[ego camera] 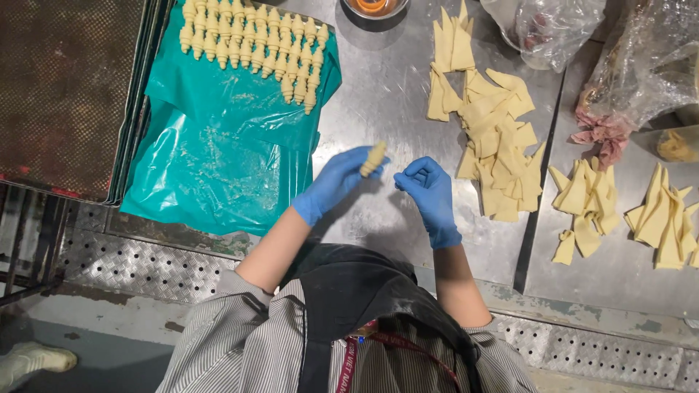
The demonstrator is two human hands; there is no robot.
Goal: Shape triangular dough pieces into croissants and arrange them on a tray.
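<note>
Overhead view of a shaping station on a steel surface (378, 94). A small rolled dough piece (374, 158) is pinched between the fingertips of the left hand (336, 182), which is gloved in blue and raised above the surface at the centre of the view. The right hand (428, 185), likewise gloved, is held just beside it with the fingers curled loosely inward; nothing is seen in its grasp, though the inner side of the palm is hidden and a scrap of dough there cannot be ruled out.

The step in hand is judged to be the end of rolling one piece: the roll is formed and lifted, but not yet laid down. The next move is judged to call for a carry up and to the left, to the green plastic sheet (218, 153), where finished rolls (255, 44) are set in close rows, and for a light release so that the shape is not crushed.

The long axis of the held roll is tilted, running from lower left to upper right in the view; its upper tip points away from the person and slightly right, its lower end being covered by the fingers.

Cut dough triangles (495, 131) are heaped to the right, with further stacks (590, 196) beyond a seam in the surface
</note>
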